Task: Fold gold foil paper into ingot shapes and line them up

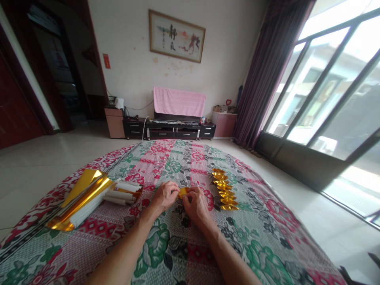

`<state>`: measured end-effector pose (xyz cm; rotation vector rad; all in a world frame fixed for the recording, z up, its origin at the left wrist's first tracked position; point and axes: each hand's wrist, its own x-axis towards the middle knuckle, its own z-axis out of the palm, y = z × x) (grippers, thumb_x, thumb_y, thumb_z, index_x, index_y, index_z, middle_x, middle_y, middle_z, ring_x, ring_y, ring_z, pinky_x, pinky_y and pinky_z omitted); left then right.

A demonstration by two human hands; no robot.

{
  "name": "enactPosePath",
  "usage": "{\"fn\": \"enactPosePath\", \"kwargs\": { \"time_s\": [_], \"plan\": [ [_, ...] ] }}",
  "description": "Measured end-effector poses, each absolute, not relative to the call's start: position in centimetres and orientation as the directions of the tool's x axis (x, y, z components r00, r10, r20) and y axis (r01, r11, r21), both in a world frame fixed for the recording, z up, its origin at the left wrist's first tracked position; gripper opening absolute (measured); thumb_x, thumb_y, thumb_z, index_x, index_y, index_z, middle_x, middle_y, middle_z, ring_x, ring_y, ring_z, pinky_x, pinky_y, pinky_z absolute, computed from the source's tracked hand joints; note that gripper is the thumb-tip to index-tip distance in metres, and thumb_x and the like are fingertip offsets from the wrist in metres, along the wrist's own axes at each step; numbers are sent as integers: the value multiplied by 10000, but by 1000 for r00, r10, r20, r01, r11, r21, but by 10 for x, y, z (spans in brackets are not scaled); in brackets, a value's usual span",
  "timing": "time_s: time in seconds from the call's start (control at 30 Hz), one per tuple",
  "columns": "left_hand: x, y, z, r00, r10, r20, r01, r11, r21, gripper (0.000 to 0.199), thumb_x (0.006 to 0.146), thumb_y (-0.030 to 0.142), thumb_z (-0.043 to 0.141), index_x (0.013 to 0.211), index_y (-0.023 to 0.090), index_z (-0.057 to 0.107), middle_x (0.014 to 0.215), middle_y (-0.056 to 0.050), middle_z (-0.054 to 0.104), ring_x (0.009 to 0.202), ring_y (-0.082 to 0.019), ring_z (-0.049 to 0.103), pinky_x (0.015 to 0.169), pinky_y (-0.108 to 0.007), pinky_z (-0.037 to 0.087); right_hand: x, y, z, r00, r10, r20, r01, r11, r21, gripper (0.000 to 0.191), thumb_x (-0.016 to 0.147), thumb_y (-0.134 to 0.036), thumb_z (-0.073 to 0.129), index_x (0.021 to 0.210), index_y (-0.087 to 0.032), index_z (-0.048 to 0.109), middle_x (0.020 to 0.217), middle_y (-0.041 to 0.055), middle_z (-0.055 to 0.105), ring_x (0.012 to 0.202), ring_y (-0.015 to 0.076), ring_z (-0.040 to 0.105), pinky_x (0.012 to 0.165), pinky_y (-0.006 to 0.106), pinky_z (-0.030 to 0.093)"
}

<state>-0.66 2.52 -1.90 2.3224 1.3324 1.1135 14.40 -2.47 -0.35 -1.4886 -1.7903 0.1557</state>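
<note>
Left grip [165,195], right grip [196,202] on small yellow-gold paper [183,192]

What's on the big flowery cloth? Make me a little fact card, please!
Left hand: holds the left side of a small gold piece
Right hand: holds its right side
To the right: a row of folded gold pieces
To the left: shiny gold sheets and white rolls
Cloth colours: red, green, pink, grey
</note>
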Motion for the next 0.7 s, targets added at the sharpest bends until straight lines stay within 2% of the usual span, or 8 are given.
{"fn": "enactPosePath", "kwargs": {
  "time_s": [0.47, 0.7],
  "plan": [
    [-8, 24, -17, 301, 821, 484, 614, -556, 560, 177, 703, 93, 551, 716, 201, 690, 902, -31, 666, 844, -159, 588, 828, -315, 453, 141, -24, -2, 31, 879, 476, 812, 255, -525, 191, 735, -134, 522, 569, -170, 608, 826, 62, 621, 790, 150, 569, 731, 242, 419],
    [-8, 23, -14, 315, 822, 475, 597, -560, 574, 139, 720, 134, 563, 697, 191, 688, 882, -31, 666, 824, -153, 592, 812, -300, 457, 140, -24, -2, 26, 882, 470, 819, 251, -517, 179, 729, -131, 522, 565, -159, 588, 827, 63, 616, 782, 142, 563, 723, 230, 410]
  ]
}}
